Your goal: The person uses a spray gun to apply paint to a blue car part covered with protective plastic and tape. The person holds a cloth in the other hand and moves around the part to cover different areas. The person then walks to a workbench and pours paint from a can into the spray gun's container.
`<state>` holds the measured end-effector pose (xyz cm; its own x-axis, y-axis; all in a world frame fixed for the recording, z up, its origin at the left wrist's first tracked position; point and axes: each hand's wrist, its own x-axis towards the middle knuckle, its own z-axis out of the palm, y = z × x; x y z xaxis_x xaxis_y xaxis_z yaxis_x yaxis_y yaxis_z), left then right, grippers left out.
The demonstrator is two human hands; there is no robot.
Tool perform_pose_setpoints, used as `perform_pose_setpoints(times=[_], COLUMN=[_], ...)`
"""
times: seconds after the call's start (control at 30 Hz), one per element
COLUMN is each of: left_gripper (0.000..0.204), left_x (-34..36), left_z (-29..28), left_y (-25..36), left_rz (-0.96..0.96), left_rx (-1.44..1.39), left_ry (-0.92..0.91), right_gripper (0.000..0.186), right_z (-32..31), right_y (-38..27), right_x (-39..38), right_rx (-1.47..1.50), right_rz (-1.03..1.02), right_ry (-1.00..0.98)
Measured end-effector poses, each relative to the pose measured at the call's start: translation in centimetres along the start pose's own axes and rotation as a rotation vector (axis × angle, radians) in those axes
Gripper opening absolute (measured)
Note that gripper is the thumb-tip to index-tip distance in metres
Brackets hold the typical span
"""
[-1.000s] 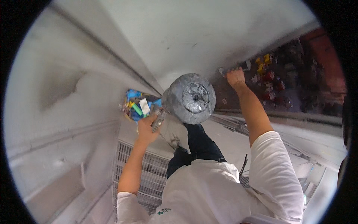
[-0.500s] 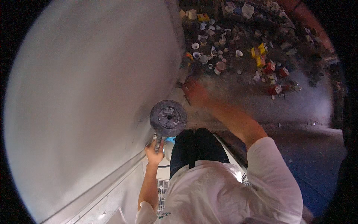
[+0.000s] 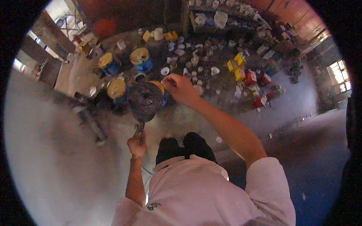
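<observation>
My left hand (image 3: 137, 146) is closed around the metal handle of a spray gun (image 3: 140, 130). On top of the gun sits a round, dark, paint-stained cup (image 3: 145, 101), which hides much of the gun's body. My right hand (image 3: 181, 89) is raised just beyond the cup's right side, apart from it. Its fingers are curled in, thumb and fingertips close together, and whatever they may hold is too small to make out. A thin hose (image 3: 148, 170) shows below the left hand.
Large drums with yellow tops, one a blue drum (image 3: 141, 59) and another a yellow-topped drum (image 3: 117, 88), stand ahead. Many cups and cans litter the floor beyond, with yellow boxes (image 3: 235, 67) and red boxes (image 3: 253, 77) at right. A dark stand (image 3: 92, 122) is at left.
My view has turned from the large pale panel toward the drums and littered floor. The spray gun has come along in my left hand. My right hand is now nearer the cup.
</observation>
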<state>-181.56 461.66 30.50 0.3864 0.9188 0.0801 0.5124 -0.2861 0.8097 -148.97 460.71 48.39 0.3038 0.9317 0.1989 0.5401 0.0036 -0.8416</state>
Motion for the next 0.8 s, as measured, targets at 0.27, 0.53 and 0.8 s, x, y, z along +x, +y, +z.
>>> perform_pose_setpoints(times=[0.27,0.53,0.8], left_gripper=[0.024,0.011,0.011], left_x=[10.8,28.8,43.3], left_z=[7.2,17.3,27.2], left_y=[4.9,21.7,41.7], left_rz=[0.055,-0.087,-0.069], left_rx=[0.149,-0.484,-0.596], left_ry=[0.067,0.105,0.057], right_gripper=[0.047,0.027,0.04], right_z=[-7.2,-18.9,-22.7], right_y=[2.4,19.1,25.0], right_x=[7.4,15.7,25.2], right_rx=[0.273,0.218,0.808], right_rz=[0.015,0.049,0.025], right_ry=[0.137,-0.25,-0.486])
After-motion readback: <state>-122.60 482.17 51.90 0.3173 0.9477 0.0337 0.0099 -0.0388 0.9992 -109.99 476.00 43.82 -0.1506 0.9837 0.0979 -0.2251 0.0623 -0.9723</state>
